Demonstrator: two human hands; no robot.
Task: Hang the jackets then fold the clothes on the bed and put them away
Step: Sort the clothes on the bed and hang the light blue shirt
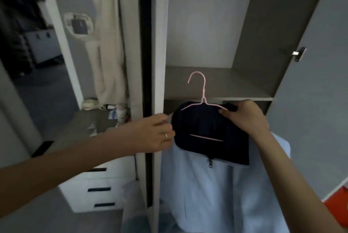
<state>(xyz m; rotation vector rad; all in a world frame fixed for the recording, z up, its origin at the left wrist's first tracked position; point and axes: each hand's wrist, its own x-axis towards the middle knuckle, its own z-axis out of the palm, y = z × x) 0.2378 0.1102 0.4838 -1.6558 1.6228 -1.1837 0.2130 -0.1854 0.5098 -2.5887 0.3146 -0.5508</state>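
Note:
A light blue jacket (pixel 212 191) with a dark navy lining and collar (pixel 211 125) sits on a pink hanger (pixel 202 93), held up in front of an open wardrobe (pixel 197 25). My left hand (pixel 156 134) pinches the jacket's left shoulder edge. My right hand (pixel 244 115) grips the right shoulder of the jacket together with the hanger's arm. The hanger's hook points up and is free, level with a grey shelf (pixel 216 83) inside the wardrobe. The jacket's zip pull hangs at its front below the collar.
The wardrobe door (pixel 310 82) stands open on the right. On the left are a white drawer unit (pixel 98 189), a cluttered top with small bottles (pixel 120 112), a beige garment (pixel 105 44) hanging on the wall, and a doorway. Something orange (pixel 339 206) lies at the lower right.

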